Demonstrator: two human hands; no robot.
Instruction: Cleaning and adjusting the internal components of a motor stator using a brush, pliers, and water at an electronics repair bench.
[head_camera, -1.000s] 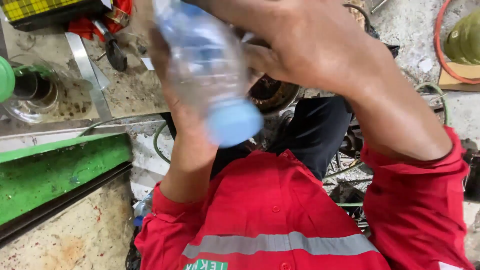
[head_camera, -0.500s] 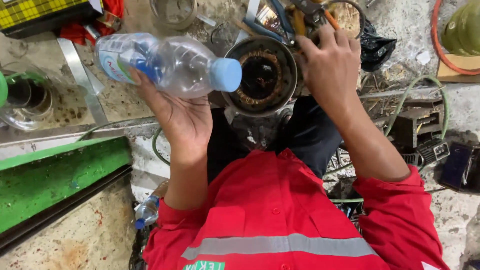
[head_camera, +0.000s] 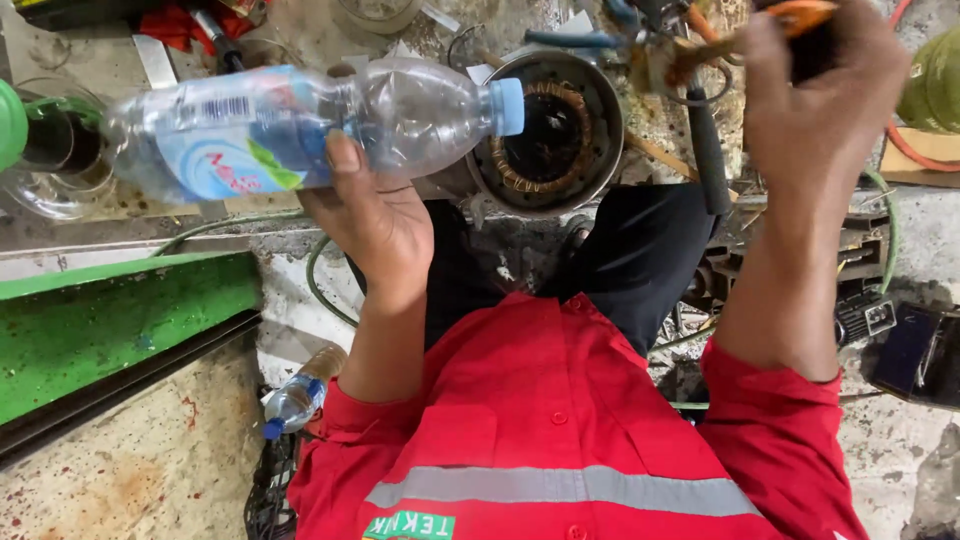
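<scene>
The left hand is curled from below around a clear plastic bottle, thumb up over its middle, holding it on its side. Its pale blue cap points right, over the rim of a round metal motor housing with copper windings, which sits on the cluttered floor ahead of the knees. The bottle looks nearly empty, so probably light, thin-walled and easily dented; the ribbed middle beside the label seems the surest place to hold. The right hand is closed on an orange-handled tool near the upper right. A smaller bottle lies by the left elbow, beside a green beam.
</scene>
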